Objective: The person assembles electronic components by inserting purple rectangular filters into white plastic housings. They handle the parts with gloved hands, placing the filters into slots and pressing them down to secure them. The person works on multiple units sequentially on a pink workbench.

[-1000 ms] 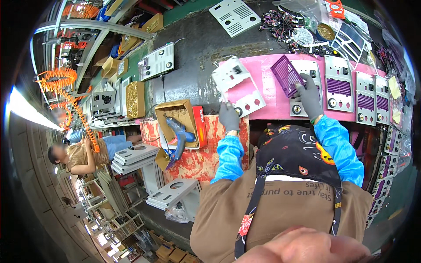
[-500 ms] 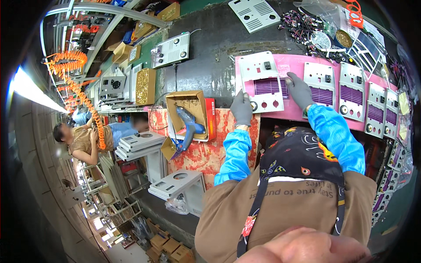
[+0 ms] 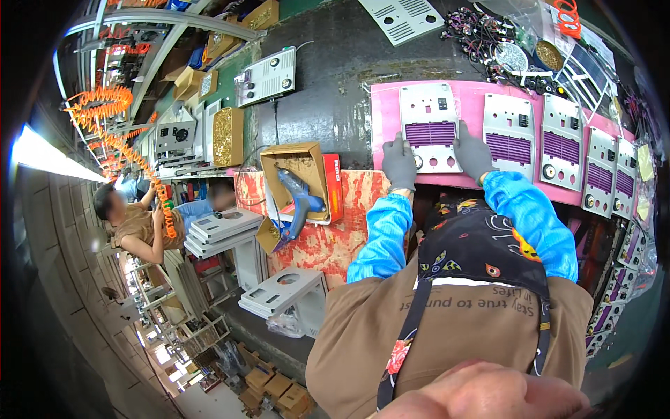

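Observation:
A light grey metal front panel [image 3: 428, 105] with round holes and a black switch lies on a pink mat [image 3: 384, 98] in front of me. Purple slats of a grille [image 3: 430, 134] show across its window. My left hand [image 3: 399, 166], in a grey glove, grips the panel's lower left edge beside a small round knob. Opposite it, my gloved right hand [image 3: 475, 153] holds the lower right edge, fingers bent against the side. The panel's underside and parts of my fingertips are hidden. A similar panel [image 3: 508, 115] with a purple grille lies just right of my right hand.
More finished-looking panels [image 3: 560, 112] line the mat's right side. Wire bundles [image 3: 474, 31] and a bowl of small metal parts [image 3: 511, 57] lie far right. Left, an open carton [image 3: 317, 157] holds a blue power tool [image 3: 301, 195]. Another person [image 3: 143, 220] works at far left.
The panel has shifted right and squared up, so the purple grille now fills its window. My left hand moved right and down with it. The other person's arms and head moved.

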`<control>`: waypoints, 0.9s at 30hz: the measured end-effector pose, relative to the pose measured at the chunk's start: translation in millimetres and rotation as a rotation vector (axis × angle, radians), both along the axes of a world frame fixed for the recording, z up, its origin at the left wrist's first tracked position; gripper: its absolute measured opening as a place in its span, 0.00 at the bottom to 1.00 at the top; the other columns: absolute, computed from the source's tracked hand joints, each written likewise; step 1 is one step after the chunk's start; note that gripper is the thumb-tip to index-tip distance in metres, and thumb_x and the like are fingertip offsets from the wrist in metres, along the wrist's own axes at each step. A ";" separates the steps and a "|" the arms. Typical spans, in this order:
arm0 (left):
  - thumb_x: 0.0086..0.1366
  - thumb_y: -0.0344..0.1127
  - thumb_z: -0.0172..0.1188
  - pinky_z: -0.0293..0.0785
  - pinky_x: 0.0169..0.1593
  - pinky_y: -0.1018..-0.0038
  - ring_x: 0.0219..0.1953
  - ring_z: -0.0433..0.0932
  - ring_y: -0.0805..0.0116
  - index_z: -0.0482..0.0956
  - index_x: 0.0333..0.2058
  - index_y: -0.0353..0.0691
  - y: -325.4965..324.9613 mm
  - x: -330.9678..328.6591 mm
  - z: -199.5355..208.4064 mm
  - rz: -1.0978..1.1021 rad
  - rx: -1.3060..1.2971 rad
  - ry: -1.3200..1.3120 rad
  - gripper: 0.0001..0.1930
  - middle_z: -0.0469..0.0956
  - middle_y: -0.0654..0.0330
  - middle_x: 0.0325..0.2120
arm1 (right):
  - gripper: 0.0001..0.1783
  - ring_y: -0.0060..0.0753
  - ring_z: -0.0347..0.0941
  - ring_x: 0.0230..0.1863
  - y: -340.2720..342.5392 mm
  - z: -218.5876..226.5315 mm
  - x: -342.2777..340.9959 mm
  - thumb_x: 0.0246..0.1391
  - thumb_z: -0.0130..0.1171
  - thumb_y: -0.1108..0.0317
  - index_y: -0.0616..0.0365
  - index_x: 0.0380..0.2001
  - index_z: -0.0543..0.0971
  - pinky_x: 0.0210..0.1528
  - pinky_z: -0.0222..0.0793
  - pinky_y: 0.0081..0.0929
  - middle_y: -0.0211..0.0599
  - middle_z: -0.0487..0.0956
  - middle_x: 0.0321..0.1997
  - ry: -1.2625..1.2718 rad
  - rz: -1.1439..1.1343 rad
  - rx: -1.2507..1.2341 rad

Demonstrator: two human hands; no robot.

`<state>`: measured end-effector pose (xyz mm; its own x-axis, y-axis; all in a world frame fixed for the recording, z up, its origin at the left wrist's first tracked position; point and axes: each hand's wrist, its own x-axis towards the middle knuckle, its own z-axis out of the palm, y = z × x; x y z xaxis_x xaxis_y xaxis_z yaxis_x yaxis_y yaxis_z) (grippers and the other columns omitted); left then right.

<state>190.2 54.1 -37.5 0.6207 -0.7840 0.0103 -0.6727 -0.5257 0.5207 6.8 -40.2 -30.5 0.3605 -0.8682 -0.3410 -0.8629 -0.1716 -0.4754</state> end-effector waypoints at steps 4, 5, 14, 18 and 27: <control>0.68 0.39 0.56 0.76 0.43 0.59 0.38 0.79 0.50 0.78 0.56 0.45 8.2 -5.2 12.6 0.010 0.063 0.026 0.19 0.76 0.49 0.39 | 0.35 0.60 0.79 0.29 17.6 -4.1 -0.5 0.64 0.48 0.56 0.58 0.69 0.55 0.33 0.73 0.57 0.55 0.81 0.28 0.024 -0.035 0.061; 0.69 0.40 0.55 0.75 0.43 0.58 0.38 0.79 0.49 0.77 0.57 0.46 10.1 -3.7 7.9 -0.010 0.058 0.021 0.20 0.76 0.49 0.39 | 0.35 0.61 0.79 0.29 19.8 -6.6 -1.7 0.65 0.48 0.57 0.60 0.69 0.54 0.33 0.72 0.56 0.56 0.81 0.28 -0.003 -0.036 0.044; 0.70 0.41 0.54 0.75 0.44 0.56 0.39 0.79 0.47 0.74 0.60 0.47 9.6 -5.0 22.7 -0.077 0.150 0.060 0.21 0.76 0.48 0.40 | 0.35 0.67 0.77 0.31 31.8 -8.9 -9.3 0.64 0.49 0.63 0.61 0.70 0.51 0.35 0.70 0.59 0.63 0.79 0.29 -0.180 -0.139 0.106; 0.70 0.43 0.52 0.75 0.43 0.53 0.38 0.79 0.44 0.71 0.62 0.50 7.6 -3.2 18.4 -0.076 0.251 0.054 0.22 0.74 0.46 0.41 | 0.36 0.68 0.77 0.33 32.1 1.4 -9.7 0.64 0.50 0.64 0.57 0.71 0.51 0.36 0.70 0.59 0.64 0.79 0.29 -0.167 -0.165 0.183; 0.69 0.36 0.53 0.74 0.44 0.54 0.39 0.78 0.41 0.71 0.61 0.40 -25.5 -3.7 9.9 -0.050 0.113 0.139 0.22 0.73 0.42 0.41 | 0.32 0.63 0.78 0.33 -11.6 -10.2 1.2 0.64 0.48 0.68 0.51 0.71 0.58 0.39 0.71 0.54 0.62 0.80 0.32 -0.256 -0.182 0.071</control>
<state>186.5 28.6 -27.6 0.5700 -0.8053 -0.1634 -0.6250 -0.5540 0.5499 8.0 -51.7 -40.8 0.2835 -0.9035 -0.3215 -0.7273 0.0159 -0.6861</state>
